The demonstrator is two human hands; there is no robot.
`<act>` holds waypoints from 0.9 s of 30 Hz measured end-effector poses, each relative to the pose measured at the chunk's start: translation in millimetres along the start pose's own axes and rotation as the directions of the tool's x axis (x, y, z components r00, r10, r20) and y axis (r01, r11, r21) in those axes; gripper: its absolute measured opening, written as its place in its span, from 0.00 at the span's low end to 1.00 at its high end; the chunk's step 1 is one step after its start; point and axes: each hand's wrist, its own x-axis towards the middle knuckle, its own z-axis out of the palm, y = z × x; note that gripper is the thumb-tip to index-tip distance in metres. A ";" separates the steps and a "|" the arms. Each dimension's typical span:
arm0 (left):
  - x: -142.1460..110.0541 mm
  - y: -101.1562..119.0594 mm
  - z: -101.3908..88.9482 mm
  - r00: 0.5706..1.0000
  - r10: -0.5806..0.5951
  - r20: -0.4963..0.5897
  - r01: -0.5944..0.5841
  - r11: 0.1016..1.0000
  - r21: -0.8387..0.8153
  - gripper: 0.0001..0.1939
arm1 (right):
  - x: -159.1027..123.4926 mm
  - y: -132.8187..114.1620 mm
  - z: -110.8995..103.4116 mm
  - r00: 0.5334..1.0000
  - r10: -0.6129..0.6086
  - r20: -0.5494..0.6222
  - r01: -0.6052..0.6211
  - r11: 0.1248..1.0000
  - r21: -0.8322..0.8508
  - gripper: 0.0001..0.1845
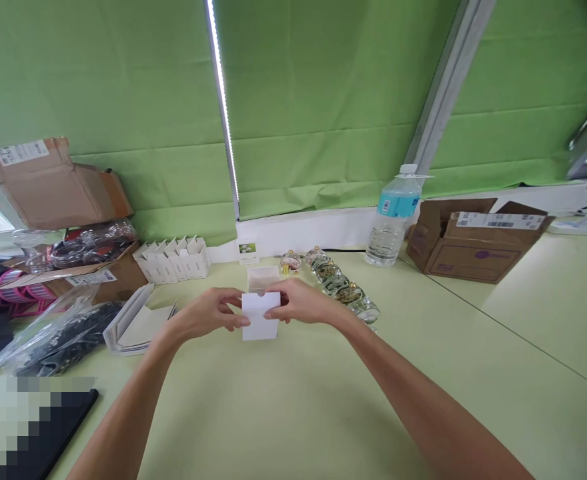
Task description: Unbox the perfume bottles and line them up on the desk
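Note:
A small white cardboard box (pixel 260 328) stands on the table in front of me, with its flap (pixel 263 275) raised behind. My left hand (pixel 217 309) grips the box's left side between thumb and fingers. On the opposite side, my right hand (pixel 299 301) is closed on the upper right edge, thumb across the front. What lies inside the box cannot be seen. Just behind my right hand runs a row of round clear glass-like ornaments (pixel 334 283) with gold-coloured parts. One more round ornament (pixel 290 260) sits beyond the box, beside small gold pieces.
Several white boxes (pixel 173 261) line the back left, with flat white cartons (pixel 143 328) nearer me. Plastic-wrapped dark goods (pixel 68 340) and stacked brown cartons (pixel 68 190) are further left. A water bottle (pixel 392 220) and an open brown carton (pixel 478 253) stand at right.

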 end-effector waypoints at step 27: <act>53.2 -32.4 34.6 0.915 0.216 -0.342 -0.239 0.971 -0.026 0.21 | -10.8 -5.5 -39.3 0.881 -0.092 -0.465 0.189 0.968 0.167 0.22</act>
